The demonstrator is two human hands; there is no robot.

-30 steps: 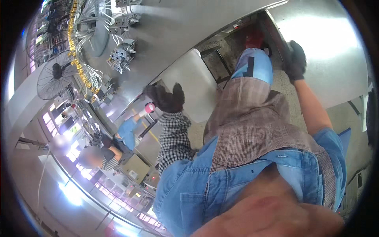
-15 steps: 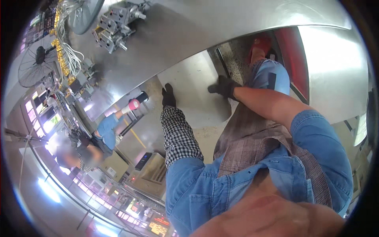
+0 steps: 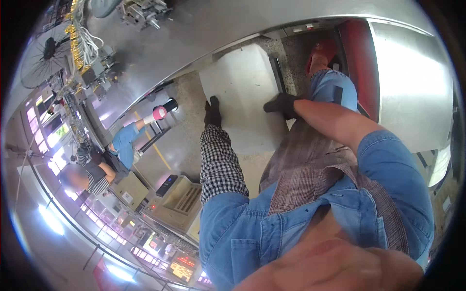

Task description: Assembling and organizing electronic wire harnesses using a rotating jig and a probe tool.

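A flat, light grey sheet (image 3: 245, 87) with rounded corners and a few small dark marks lies between my hands, below the near edge of the metal worktable. My left hand (image 3: 212, 112), in a dark glove under a checked sleeve, grips its left edge; some fingers are hidden. On the opposite edge, my right hand (image 3: 282, 105), also dark-gloved, holds the sheet with fingers pressed together and partly out of sight. What carries the sheet's weight from below cannot be made out.
The steel worktable (image 3: 204, 39) spans the far side, with a metal fixture (image 3: 141, 13) on it. A bright metal surface (image 3: 412, 87) and a red panel (image 3: 360, 68) stand at right. Left are a co-worker (image 3: 97, 167), a fan (image 3: 48, 51) and a beige machine (image 3: 182, 196).
The sheet's far edge now shows more fully, farther from my body. Both hands sit slightly farther right in view, still on its edges. The view has shifted a little.
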